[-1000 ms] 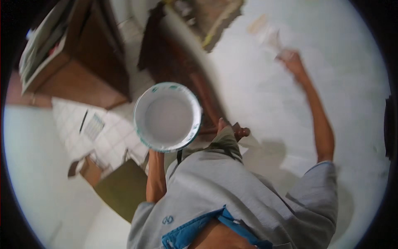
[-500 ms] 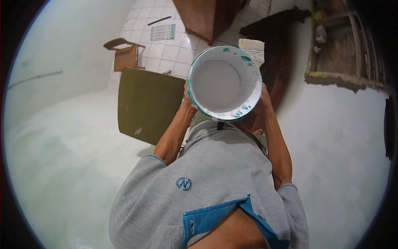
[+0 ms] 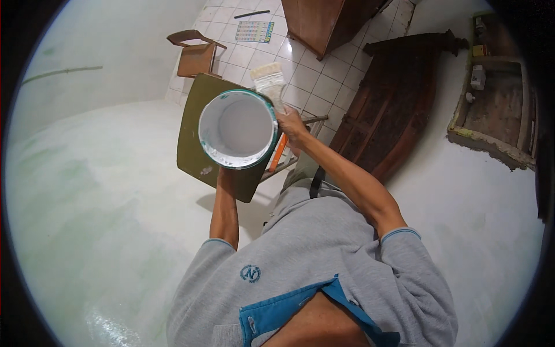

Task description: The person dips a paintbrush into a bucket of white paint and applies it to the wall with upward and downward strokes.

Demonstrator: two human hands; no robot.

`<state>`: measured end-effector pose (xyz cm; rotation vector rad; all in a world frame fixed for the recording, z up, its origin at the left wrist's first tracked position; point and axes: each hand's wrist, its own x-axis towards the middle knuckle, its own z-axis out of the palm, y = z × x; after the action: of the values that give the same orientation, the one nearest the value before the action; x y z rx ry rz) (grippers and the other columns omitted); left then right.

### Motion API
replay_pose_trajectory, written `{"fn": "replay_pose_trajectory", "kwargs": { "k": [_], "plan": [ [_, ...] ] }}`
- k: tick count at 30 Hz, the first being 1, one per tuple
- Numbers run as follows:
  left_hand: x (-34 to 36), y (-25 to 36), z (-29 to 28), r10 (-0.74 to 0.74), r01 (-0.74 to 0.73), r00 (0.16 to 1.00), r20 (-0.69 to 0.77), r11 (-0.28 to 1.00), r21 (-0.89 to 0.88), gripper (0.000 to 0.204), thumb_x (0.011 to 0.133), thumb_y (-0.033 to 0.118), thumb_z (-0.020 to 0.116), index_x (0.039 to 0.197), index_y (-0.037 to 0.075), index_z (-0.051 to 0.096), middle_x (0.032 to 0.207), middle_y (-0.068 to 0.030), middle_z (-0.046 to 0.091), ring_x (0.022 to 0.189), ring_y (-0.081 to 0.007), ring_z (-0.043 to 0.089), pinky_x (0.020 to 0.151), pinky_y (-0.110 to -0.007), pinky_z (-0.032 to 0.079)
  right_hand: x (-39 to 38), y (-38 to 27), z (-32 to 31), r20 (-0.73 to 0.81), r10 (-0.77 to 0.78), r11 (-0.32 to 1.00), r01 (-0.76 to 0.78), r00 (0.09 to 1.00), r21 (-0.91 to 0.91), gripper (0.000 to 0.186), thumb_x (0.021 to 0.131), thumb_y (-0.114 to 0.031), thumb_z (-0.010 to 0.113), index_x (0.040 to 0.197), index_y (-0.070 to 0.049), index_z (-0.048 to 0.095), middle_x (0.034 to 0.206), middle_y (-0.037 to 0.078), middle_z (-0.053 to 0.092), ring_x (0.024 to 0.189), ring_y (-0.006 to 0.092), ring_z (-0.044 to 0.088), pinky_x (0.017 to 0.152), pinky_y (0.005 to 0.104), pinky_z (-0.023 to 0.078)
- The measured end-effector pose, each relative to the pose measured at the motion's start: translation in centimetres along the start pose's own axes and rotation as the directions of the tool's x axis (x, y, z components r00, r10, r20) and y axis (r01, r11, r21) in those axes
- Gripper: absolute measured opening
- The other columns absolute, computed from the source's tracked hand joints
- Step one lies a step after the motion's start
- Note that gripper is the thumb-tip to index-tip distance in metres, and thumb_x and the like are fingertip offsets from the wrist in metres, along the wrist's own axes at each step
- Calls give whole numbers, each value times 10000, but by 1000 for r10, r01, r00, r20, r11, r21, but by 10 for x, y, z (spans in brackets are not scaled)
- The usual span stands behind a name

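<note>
A white paint bucket [image 3: 239, 130] with a green rim and thin whitish liquid inside stands out over an olive-green board or seat [image 3: 193, 118]. My left hand [image 3: 226, 175] supports it from the near side. Most of that hand is hidden beneath the bucket, so its fingers do not show. At the bucket's right side, my right hand [image 3: 292, 123] is closed round a wide paintbrush [image 3: 269, 82], with pale bristles pointing up and away from me. That hand is close to the bucket's wall; whether it touches is unclear.
Below the right hand are an orange bar [image 3: 278, 152] and metal legs. A wooden chair [image 3: 196, 59], a printed sheet [image 3: 254, 32] and a brown cabinet [image 3: 324, 23] are at the back. Dark carved woodwork [image 3: 387, 104] stands right of centre, by a wall recess [image 3: 491, 95].
The bucket has moved left and looks lower, now over the olive board. My right hand has come off its side and holds the brush, which has shifted left with it.
</note>
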<state>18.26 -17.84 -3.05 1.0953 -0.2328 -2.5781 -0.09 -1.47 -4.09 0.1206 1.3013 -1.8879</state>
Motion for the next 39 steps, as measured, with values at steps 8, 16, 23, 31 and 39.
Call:
{"fn": "replay_pose_trajectory", "kwargs": {
  "k": [8,16,23,31,39],
  "plan": [
    [22,26,-42,8,-10,997,-82,1000,-22,453,862,361,431,1174,32,449,1182,-138,482,1078,-302,453,897,-501,362,28,39,35,-104,33,935,-67,994,-348,331,792,-274,600,974,1,576,816,43,597,732,113,505,693,266,404],
    [26,-8,-67,-70,65,991,-118,997,-44,457,862,363,430,1178,34,447,1186,-138,479,1084,-304,448,900,-508,353,25,58,34,-116,-53,921,4,992,-390,318,786,-278,600,944,-3,587,783,44,600,714,107,513,673,257,409],
    [30,-20,-82,-91,86,989,-120,995,-47,460,862,366,428,1181,35,445,1190,-138,477,1088,-306,443,903,-515,345,24,56,47,-141,-52,900,-14,989,-435,292,760,-274,604,942,-45,603,795,81,612,720,139,550,669,287,431],
    [36,-27,-87,-93,88,991,-95,994,-59,463,862,368,426,1184,37,443,1194,-138,474,1094,-308,438,906,-522,336,36,51,48,-78,-56,872,11,995,-490,318,750,-289,614,927,-26,593,787,87,600,701,133,535,665,292,429],
    [56,-22,-78,-81,76,994,-73,995,-63,466,862,371,424,1188,39,441,1199,-138,470,1099,-311,433,910,-530,328,31,63,41,-144,-115,915,48,983,-401,351,738,-318,615,860,9,578,701,135,578,634,197,552,604,337,428]
  ]
}}
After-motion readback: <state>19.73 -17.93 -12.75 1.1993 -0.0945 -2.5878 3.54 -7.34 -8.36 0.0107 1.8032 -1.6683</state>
